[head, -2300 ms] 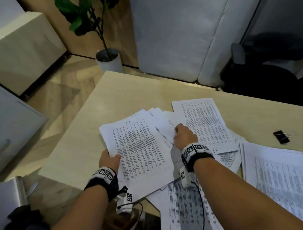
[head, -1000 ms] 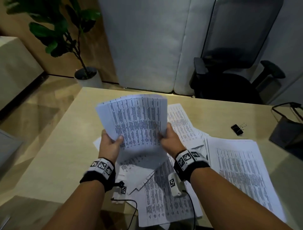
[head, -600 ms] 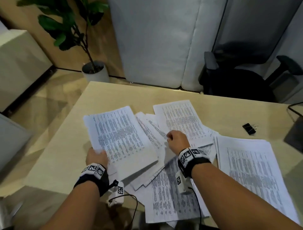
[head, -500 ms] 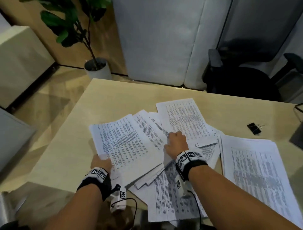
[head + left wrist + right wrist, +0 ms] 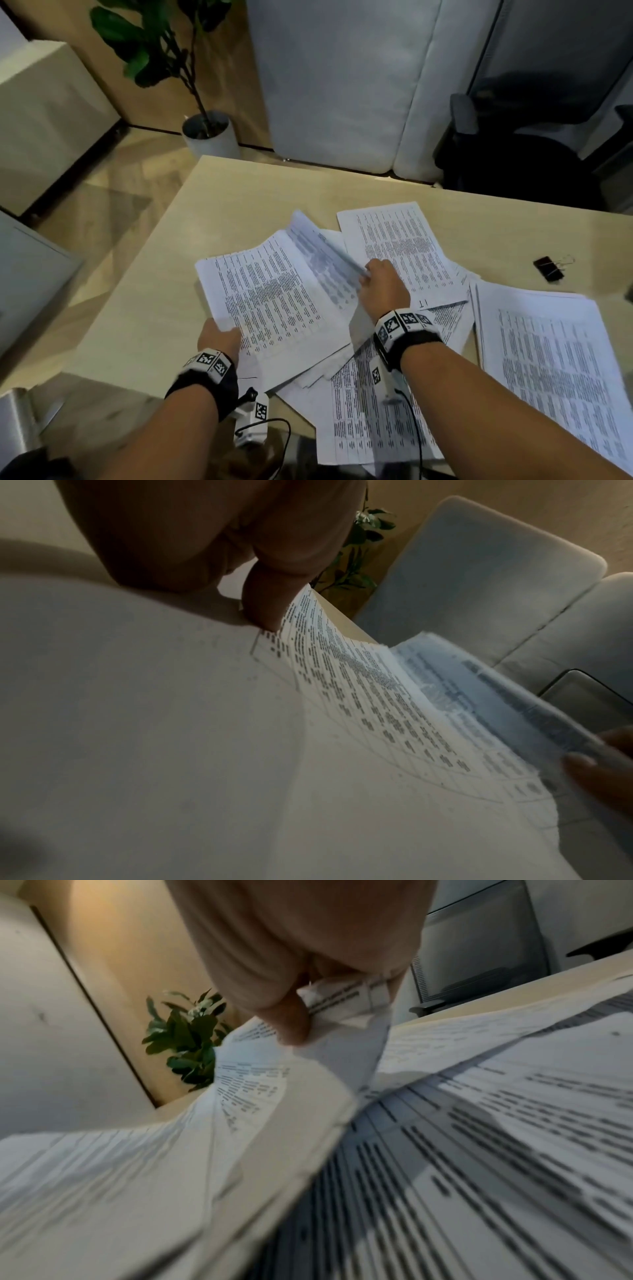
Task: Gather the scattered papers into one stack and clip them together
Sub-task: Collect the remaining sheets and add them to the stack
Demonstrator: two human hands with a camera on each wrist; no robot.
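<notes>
From the head view, your left hand pinches the near left corner of a bundle of printed sheets raised off the table, while your right hand grips a blurred sheet at the bundle's right edge. More papers lie spread to the right, with a black binder clip beyond them. In the left wrist view, your thumb presses on the sheet's corner. In the right wrist view, your fingers are curled tight on crumpled paper edges.
</notes>
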